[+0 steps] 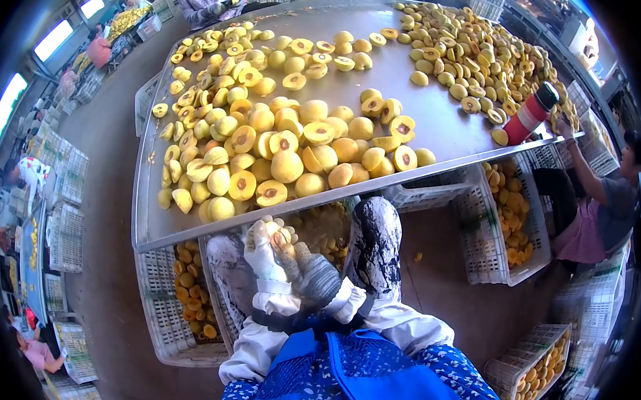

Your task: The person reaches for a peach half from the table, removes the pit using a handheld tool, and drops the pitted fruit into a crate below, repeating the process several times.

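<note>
My left hand (263,251), in a white glove, is closed in front of the table edge, above my lap. In it sits what looks like a peach half (285,246), mostly covered by the fingers. My right hand (318,278), in a grey glove, presses against it from the right with its fingers curled. Whether a small tool is in my right hand is hidden. Just beyond both hands, yellow peach halves (286,166) lie heaped on the metal table (369,70), several showing brown pits or hollows.
Below the table stand a crate of peach pieces (165,308) at left and another crate (476,235) at right. A red flask (528,116) stands at the table's right edge. One person (211,2) works across the table, another (599,205) sits at right.
</note>
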The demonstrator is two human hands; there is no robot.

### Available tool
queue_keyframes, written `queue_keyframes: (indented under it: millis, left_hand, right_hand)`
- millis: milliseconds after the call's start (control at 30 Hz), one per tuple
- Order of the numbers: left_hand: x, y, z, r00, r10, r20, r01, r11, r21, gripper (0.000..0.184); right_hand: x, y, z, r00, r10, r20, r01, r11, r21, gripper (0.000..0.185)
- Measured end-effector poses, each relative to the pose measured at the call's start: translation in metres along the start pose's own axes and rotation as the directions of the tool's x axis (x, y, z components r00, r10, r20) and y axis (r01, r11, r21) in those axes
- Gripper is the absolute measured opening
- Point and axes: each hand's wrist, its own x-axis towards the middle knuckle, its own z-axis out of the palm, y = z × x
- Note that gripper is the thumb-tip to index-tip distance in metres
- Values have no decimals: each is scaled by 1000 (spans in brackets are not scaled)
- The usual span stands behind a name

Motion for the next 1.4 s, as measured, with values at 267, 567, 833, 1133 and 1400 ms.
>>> queue_keyframes:
  millis: [267, 567, 833, 1133, 1400]
  left_hand:
    - [-3, -6, 9, 1000, 25, -8, -24, 998, 53, 29]
    - [0, 2, 8, 989, 28, 148, -75, 943, 324, 26]
    - [-13, 12, 20, 981, 49, 188, -86, 978, 190, 20]
    - [-14, 18, 16, 961, 25, 275, -80, 979, 188, 32]
    - [-13, 25, -9, 865, -275, 419, 374, 911, -174, 42]
  right_hand:
    - [0, -9, -9, 976, -16, -217, 106, 904, 414, 45]
    - [0, -4, -39, 997, 49, 63, -79, 725, 684, 36]
    - [-5, -15, -48, 998, 19, 67, -62, 679, 732, 39]
    - [-1, -1, -30, 984, -169, -57, 168, 773, 611, 42]
    - [-7, 28, 31, 947, 201, 251, -307, 334, 891, 40]
